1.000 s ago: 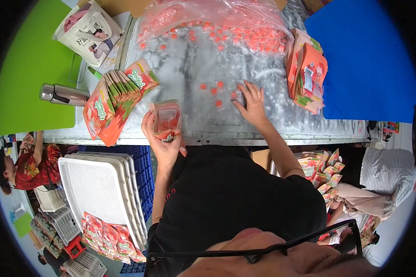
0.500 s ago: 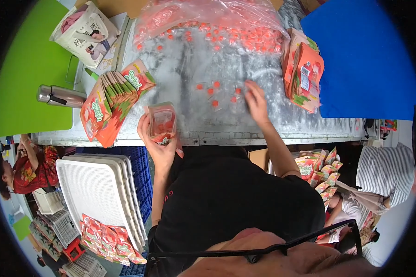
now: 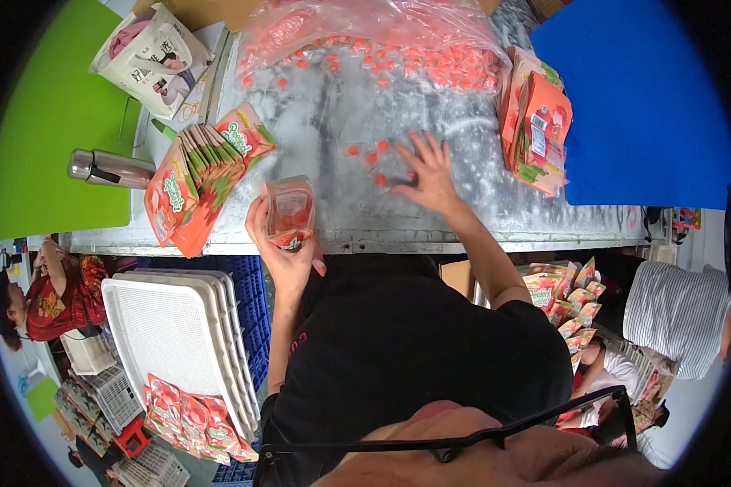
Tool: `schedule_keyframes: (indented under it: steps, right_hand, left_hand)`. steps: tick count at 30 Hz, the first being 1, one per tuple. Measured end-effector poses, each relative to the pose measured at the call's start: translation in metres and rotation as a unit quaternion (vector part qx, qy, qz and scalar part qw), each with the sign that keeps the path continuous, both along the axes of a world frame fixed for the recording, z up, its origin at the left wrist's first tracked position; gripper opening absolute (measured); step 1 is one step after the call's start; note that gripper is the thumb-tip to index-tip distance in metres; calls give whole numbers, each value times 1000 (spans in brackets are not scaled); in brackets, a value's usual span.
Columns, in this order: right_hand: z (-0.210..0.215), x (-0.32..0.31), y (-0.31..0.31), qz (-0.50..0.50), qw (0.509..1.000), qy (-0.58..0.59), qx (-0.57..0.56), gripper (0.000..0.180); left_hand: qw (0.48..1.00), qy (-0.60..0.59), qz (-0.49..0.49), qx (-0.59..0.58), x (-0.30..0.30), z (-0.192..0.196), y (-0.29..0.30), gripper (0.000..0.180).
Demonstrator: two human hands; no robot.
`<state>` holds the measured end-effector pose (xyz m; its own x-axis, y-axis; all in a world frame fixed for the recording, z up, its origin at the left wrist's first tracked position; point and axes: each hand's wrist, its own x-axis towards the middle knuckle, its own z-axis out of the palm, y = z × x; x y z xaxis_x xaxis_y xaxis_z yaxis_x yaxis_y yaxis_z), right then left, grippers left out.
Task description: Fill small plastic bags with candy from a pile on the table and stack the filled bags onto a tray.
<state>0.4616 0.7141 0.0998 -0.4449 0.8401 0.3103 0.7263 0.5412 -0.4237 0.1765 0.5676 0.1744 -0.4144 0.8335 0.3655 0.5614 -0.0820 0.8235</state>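
My left hand (image 3: 281, 258) is wrapped round an upright, open-topped red pouch (image 3: 290, 203) at the table's front edge. Several red pieces show inside through its front. My right hand (image 3: 432, 180) is open, palm down with fingers spread, low over the metal table (image 3: 341, 114). Beside its fingertips lie several small red candies in clear wrappers (image 3: 380, 179), and another is partly hidden by the hand. Whether the fingers touch them, I cannot tell.
A clear bag (image 3: 365, 24) spills many wrapped candies at the back. Flat pouches lie fanned at left (image 3: 211, 162) and stacked at right (image 3: 538, 130). A steel flask (image 3: 110, 168) and a tote bag (image 3: 156, 65) stand left. White trays (image 3: 166, 325) are below left.
My right hand has shifted left, spreading its fingers and covering the rightmost loose candies. My left hand keeps the pouch in nearly the same place.
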Motion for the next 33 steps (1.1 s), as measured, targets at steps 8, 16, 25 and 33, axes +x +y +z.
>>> schedule_keyframes:
  steps: [8,16,25,33]
  right_hand:
    - [-11,-36,-3,68,996,-45,22,53]
    - [-22,-27,-5,23,996,43,70,17]
    - [31,-36,13,-138,777,525,-317,11]
    - [152,-111,-18,50,596,706,-380,24]
  left_hand:
    - [1000,-10,-16,-3,2,2,-1,84]
    - [994,-53,-84,39,10,-5,5,88]
    - [984,-33,-132,111,23,-20,13,92]
    - [987,-68,-134,48,34,-9,23,111]
